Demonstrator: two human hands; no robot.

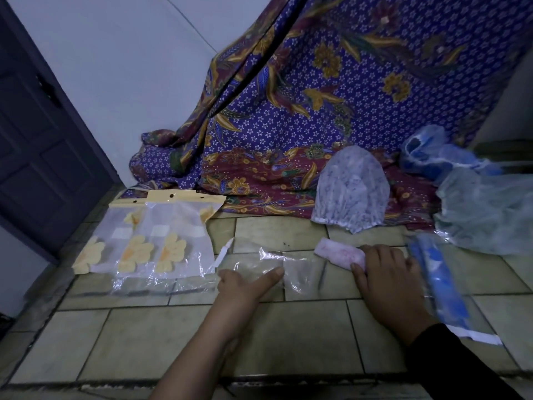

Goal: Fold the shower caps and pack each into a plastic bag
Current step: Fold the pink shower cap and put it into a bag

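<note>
Head view: the left hand (248, 281) lies flat, fingers straight, pressing the clear plastic bag (291, 269) to the floor tiles (173, 336), probably to keep it from sliding; the right hand (386, 274) grips the folded cap (339, 254) just right of the bag; the cap's long axis runs left to right, free end pointing at the bag, likely for insertion.

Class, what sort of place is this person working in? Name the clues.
Probably a home floor: tiled floor, a dark panelled door, and a patterned cloth draped behind.
</note>
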